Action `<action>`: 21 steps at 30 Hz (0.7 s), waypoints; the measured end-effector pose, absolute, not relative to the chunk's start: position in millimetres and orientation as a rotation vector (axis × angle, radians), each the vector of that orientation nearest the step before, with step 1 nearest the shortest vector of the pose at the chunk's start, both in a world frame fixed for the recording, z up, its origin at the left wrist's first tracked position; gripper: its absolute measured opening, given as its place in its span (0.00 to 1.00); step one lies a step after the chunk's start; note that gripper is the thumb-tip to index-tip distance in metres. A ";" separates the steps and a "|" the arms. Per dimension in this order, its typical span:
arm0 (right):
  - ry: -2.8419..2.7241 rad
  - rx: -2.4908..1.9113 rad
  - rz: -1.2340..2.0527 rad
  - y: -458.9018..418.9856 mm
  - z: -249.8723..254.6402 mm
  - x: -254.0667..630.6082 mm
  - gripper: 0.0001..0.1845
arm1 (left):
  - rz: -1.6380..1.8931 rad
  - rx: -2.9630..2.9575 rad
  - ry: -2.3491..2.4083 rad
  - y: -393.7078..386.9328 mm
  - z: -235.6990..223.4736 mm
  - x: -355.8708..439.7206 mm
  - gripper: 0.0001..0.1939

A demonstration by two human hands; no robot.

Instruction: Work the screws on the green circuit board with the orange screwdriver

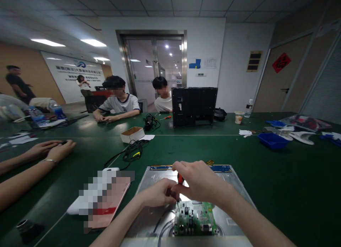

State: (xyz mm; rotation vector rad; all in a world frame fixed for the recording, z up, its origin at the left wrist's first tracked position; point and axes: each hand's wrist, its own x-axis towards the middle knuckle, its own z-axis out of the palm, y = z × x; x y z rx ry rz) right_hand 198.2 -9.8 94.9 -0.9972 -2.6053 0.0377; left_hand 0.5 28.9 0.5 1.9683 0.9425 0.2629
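My right hand (205,179) is closed around a screwdriver (180,178) with a red and black handle, held upright. Its tip points down at the upper left corner of a green circuit board (195,217). My left hand (157,193) has its fingers pinched together low by the screwdriver's shaft, at that same corner; what they grip is hidden. The board sits on a silver metal panel (149,218), which lies flat before me. Along the panel's far edge runs a narrow blue circuit strip (223,168). Dark wires (163,224) lie left of the board.
On the green table (287,190) stand a black monitor housing (194,106), a small open box (132,134), black cables (130,151) and a blue tray (273,140). A pink flat item (117,193) lies left of the panel. Another person's hands (57,149) rest at the left.
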 end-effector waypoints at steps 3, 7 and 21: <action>-2.615 -0.949 0.086 -9.8 94.5 201.0 0.14 | 0.264 1.947 0.933 29.2 -2.2 0.1 0.08; -2.623 -0.924 0.093 -9.6 94.1 201.0 0.16 | 0.250 1.934 0.907 30.7 -5.5 -0.1 0.08; -2.619 -0.964 0.097 -9.0 95.9 202.1 0.13 | 0.269 1.955 0.930 29.0 1.1 2.6 0.07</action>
